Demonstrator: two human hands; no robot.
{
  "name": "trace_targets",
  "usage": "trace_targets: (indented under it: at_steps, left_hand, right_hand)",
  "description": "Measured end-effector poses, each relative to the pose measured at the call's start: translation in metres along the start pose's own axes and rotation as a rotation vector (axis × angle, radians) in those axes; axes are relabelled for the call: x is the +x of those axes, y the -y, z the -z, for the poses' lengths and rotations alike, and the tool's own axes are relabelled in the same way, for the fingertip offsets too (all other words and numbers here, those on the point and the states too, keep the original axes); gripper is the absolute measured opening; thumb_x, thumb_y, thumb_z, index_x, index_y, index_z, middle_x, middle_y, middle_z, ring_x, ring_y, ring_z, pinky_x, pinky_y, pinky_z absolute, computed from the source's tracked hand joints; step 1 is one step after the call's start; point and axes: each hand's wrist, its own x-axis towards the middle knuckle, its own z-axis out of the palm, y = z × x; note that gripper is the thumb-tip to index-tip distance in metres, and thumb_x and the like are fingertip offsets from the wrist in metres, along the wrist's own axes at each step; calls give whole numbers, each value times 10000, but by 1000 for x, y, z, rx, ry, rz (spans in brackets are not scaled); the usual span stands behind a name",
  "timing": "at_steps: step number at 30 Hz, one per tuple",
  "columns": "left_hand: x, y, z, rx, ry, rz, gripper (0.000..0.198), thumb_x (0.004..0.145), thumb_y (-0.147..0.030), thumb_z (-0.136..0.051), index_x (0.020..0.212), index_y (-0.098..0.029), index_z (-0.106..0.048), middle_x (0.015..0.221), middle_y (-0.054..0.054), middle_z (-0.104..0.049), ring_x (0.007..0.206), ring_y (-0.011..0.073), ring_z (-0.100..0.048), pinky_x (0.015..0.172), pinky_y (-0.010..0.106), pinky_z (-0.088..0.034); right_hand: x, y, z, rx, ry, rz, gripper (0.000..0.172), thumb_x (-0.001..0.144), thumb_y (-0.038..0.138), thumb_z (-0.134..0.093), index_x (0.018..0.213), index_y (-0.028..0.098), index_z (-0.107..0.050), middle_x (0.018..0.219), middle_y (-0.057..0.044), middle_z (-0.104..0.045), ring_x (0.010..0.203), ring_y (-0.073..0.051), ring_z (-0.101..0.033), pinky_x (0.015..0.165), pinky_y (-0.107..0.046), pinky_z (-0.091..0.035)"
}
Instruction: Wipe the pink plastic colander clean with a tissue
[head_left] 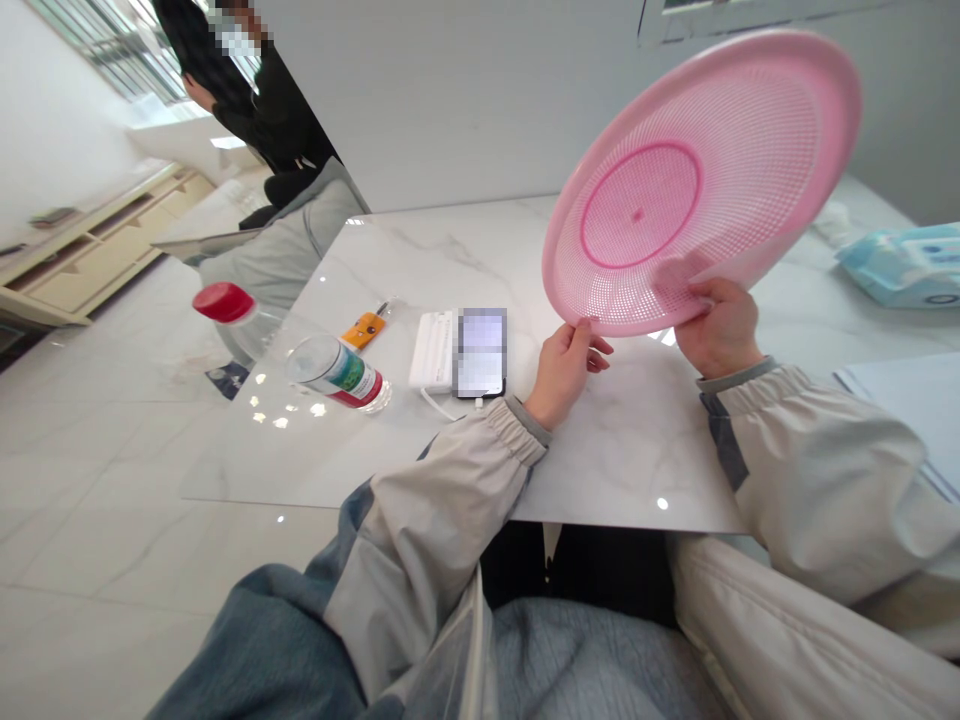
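A round pink plastic mesh basket (pixel 697 180) is held up on edge, tilted, above the white marble tabletop (pixel 630 450), with its perforated base and darker pink ring facing me. My right hand (pixel 720 325) grips its lower right rim, with the thumb lying across the mesh. My left hand (pixel 566 372) pinches the lower left rim with its fingertips. Both of my sleeves are pale beige with elastic cuffs. Nothing else is in either hand.
On the table are a smartphone (pixel 480 352) beside a white power bank (pixel 433 350), a fallen plastic bottle (pixel 337 375), a small orange item (pixel 364 330) and a blue wipes packet (pixel 904 265). A red-capped bottle (pixel 225 303) stands past the left edge. A dark-clad person (pixel 255 110) stands back left.
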Motion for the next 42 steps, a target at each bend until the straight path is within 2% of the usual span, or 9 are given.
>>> trace_targets:
  at_steps: [9,17,26,31,36,42]
  left_hand:
    - [-1,2,0,20,46,9,358,1172,-397,-492,919,-172,-609,876,35,-739,647,90,-638,684,258,-517]
    - [0,5,-1,48,87,-6,338,1170,-388,-489,938,-172,-609,892,41,-735,678,99,-640,683,255,-520]
    - [-1,4,-2,70,119,1,299,1167,-383,-496,973,-180,-601,906,38,-739,684,97,-637,682,248,-521]
    - [-2,1,-2,55,102,16,299,1172,-370,-484,967,-178,-588,900,37,-737,678,96,-641,685,252,-523]
    - [-1,1,-2,24,76,24,260,1171,-353,-484,1005,-181,-586,868,31,-738,668,102,-638,688,258,-529]
    - [-2,3,0,37,125,15,358,1156,-487,-517,1022,-177,-636,893,57,-772,706,118,-664,722,269,-547]
  right_hand:
    - [0,-2,1,-38,40,-3,335,684,-20,-530,798,238,-712,891,-20,-756,941,-190,-745,1003,-369,-674]
    - [11,-8,16,-109,138,-7,340,660,14,-619,807,308,-704,954,42,-799,1068,-206,-774,1172,-423,-645]
    - [-1,-4,9,-95,142,-145,339,720,15,-629,898,279,-747,999,27,-840,1136,-156,-796,1132,-265,-644]
    - [-6,0,7,-115,202,-213,313,748,49,-676,932,294,-742,1027,23,-860,1258,-214,-787,1143,-346,-665]
    - [-13,3,2,-142,262,-254,316,808,80,-631,1013,273,-775,1114,6,-875,1257,-231,-793,1115,-419,-692]
    - [-18,5,1,-188,323,-260,318,850,124,-642,1051,320,-791,1159,38,-877,1308,-247,-772,1124,-514,-691]
